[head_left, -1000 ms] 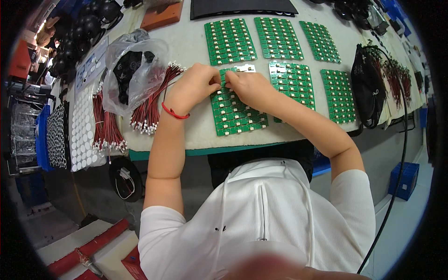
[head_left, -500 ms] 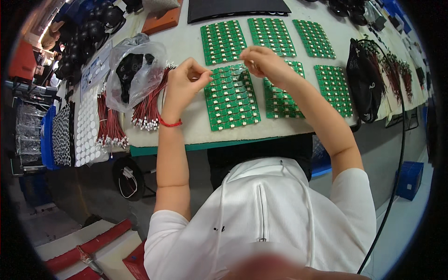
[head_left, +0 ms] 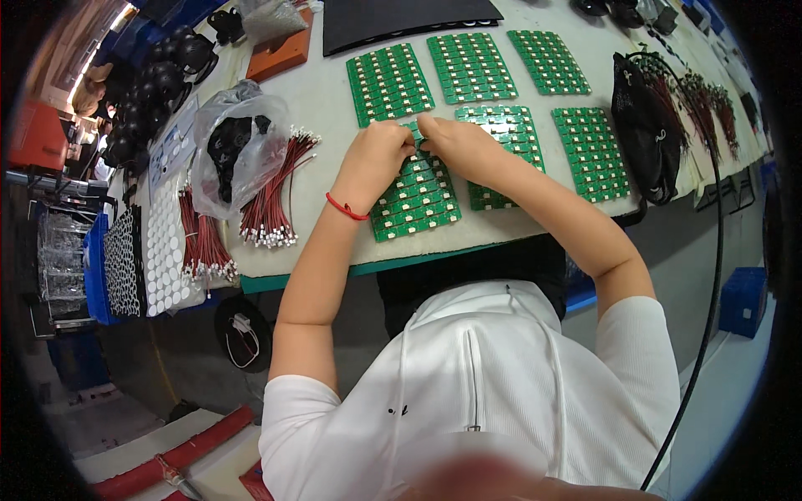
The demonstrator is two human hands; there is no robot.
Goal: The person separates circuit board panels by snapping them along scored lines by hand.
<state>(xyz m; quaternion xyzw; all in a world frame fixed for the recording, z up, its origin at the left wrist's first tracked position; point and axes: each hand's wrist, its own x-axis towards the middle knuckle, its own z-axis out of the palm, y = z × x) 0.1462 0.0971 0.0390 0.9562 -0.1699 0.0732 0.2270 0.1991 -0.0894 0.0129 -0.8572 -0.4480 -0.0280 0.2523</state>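
My left hand (head_left: pixel 375 160) and my right hand (head_left: pixel 459 149) meet over the far end of the front-left green circuit board panel (head_left: pixel 416 200). Both have thumb and fingers pinched together, the fingertips nearly touching. Whatever sits between them is too small or too hidden to name. The hands cover that panel's far part; rows of small white connectors show on its near part. Beside my right forearm lies another green panel (head_left: pixel 507 134), partly covered. Beyond the hands is a third panel (head_left: pixel 389 82).
More green panels lie back (head_left: pixel 472 68) and right (head_left: pixel 591 154). Left are red wire bundles (head_left: pixel 271 196), a clear plastic bag (head_left: pixel 238 150) with black contents and white discs (head_left: pixel 167 259). A black mesh bag (head_left: pixel 645 129) lies right; a black panel (head_left: pixel 405 21) lies at the back.
My left hand has moved right and my right hand slightly left and nearer, so the separated fingertips now meet over the front-left panel. The whole view has shifted a little.
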